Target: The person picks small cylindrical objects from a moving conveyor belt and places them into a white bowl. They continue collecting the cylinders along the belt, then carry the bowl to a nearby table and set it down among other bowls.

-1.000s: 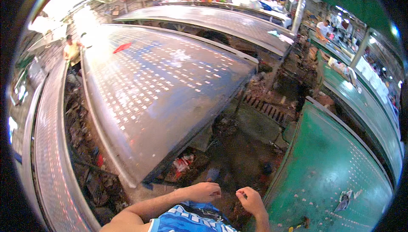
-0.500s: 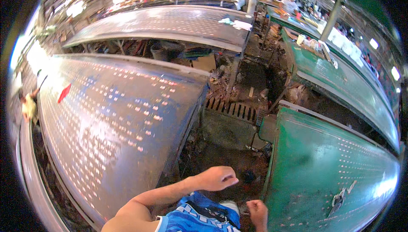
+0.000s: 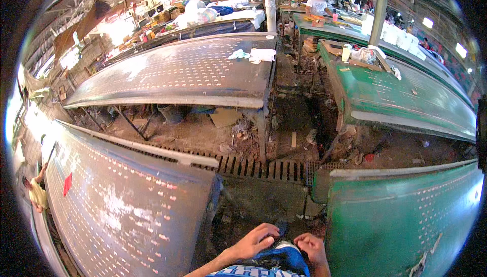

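My left hand [image 3: 256, 240] is in front of my body at the lower middle, its fingers loosely bent and a little apart, with nothing seen in it. Close to its right is my right hand [image 3: 311, 248], fingers also loosely curved and nothing visible between them. The two hands do not touch. Below them shows my blue and white patterned clothing [image 3: 294, 257]. Neither hand touches a table; the right one is nearest the left edge of a green table [image 3: 375, 221].
A long grey table [image 3: 187, 196] with rows of small pale marks stands left, a red cloth [image 3: 67, 185] on it. Ahead lie a floor grate [image 3: 264, 169], another grey table [image 3: 172, 97] and a post [image 3: 269, 5]. One person [image 3: 37, 196] stands far left, another [image 3: 318, 7] far back.
The view has tilted up, so more of the far tables and aisle shows. My left forearm has come down from across my body, and its hand is nearer the right one, fingers looser.
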`<control>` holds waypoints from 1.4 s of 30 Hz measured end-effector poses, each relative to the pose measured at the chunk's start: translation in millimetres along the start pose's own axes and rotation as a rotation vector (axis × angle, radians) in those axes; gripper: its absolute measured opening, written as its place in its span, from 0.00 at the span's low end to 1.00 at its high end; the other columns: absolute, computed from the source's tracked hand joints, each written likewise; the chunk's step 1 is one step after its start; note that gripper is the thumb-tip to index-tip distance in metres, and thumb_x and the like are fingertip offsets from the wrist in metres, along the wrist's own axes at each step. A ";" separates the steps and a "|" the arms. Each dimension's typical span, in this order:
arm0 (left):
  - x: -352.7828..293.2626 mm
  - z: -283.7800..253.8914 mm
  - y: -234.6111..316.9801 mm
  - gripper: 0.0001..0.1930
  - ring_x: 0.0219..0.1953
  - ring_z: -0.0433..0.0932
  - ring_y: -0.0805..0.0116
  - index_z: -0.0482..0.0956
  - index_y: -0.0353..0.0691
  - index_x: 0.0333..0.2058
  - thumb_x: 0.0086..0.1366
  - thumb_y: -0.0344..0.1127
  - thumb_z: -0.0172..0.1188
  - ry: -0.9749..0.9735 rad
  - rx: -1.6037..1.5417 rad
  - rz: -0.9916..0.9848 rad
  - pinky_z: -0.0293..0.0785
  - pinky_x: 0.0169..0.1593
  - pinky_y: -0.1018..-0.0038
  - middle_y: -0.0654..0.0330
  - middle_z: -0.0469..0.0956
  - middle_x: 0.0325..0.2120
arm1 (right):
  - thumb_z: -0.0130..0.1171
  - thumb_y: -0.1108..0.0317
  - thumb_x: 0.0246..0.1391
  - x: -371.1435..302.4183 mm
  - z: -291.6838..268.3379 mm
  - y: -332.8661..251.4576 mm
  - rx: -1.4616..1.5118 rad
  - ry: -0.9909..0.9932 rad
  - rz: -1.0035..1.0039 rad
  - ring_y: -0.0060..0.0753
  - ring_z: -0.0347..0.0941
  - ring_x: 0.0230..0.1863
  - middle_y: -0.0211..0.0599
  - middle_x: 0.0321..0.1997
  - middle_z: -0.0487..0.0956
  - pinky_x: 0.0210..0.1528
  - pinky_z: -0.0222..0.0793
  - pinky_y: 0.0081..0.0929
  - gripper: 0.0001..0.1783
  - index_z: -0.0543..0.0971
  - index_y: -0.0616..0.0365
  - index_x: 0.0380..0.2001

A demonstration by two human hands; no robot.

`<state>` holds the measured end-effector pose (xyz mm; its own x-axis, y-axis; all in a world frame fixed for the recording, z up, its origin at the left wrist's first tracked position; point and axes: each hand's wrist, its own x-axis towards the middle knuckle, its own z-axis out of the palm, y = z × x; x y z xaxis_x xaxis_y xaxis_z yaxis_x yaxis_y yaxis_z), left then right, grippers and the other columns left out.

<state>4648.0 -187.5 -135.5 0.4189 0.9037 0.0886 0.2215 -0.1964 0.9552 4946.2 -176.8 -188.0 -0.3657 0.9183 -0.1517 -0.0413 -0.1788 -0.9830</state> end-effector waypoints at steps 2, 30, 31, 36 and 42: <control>50.1 -30.4 7.5 0.26 0.66 0.71 0.47 0.78 0.34 0.57 0.81 0.54 0.50 0.086 -0.011 0.005 0.66 0.70 0.55 0.44 0.74 0.59 | 0.66 0.67 0.66 67.4 -12.2 -41.3 0.079 0.000 -0.015 0.29 0.79 0.50 0.40 0.48 0.85 0.56 0.73 0.31 0.08 0.82 0.61 0.36; 715.2 -437.1 -105.2 0.36 0.70 0.69 0.49 0.69 0.34 0.68 0.73 0.55 0.63 -0.122 -0.276 0.136 0.66 0.73 0.55 0.46 0.67 0.69 | 0.69 0.45 0.64 783.7 -139.9 -262.1 0.384 -0.348 -0.094 0.47 0.63 0.77 0.53 0.76 0.68 0.80 0.55 0.49 0.46 0.65 0.66 0.72; 737.1 -451.4 -109.3 0.36 0.71 0.69 0.48 0.69 0.34 0.68 0.72 0.54 0.64 -0.164 -0.216 0.144 0.65 0.73 0.55 0.45 0.66 0.69 | 0.69 0.46 0.63 802.3 -143.4 -266.8 0.397 -0.333 -0.105 0.48 0.63 0.78 0.53 0.76 0.68 0.80 0.55 0.49 0.46 0.65 0.66 0.73; 823.1 -482.5 -138.3 0.40 0.77 0.59 0.44 0.65 0.36 0.72 0.68 0.46 0.69 -0.232 -0.076 0.175 0.62 0.75 0.53 0.42 0.59 0.75 | 0.70 0.48 0.62 889.3 -183.2 -253.6 0.389 -0.304 -0.100 0.44 0.57 0.81 0.46 0.80 0.64 0.82 0.48 0.48 0.48 0.63 0.62 0.76; 910.0 -492.3 -181.4 0.48 0.80 0.52 0.48 0.55 0.37 0.77 0.67 0.48 0.70 -0.021 -0.416 -0.059 0.54 0.78 0.50 0.45 0.53 0.79 | 0.69 0.53 0.65 1040.6 -257.4 -264.1 0.250 -0.501 -0.009 0.41 0.50 0.84 0.42 0.84 0.57 0.84 0.44 0.44 0.49 0.56 0.56 0.80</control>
<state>4555.5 857.7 -89.0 0.4346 0.9002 0.0287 -0.1271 0.0297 0.9914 4815.9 916.9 -112.8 -0.7591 0.6508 -0.0157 -0.2433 -0.3060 -0.9204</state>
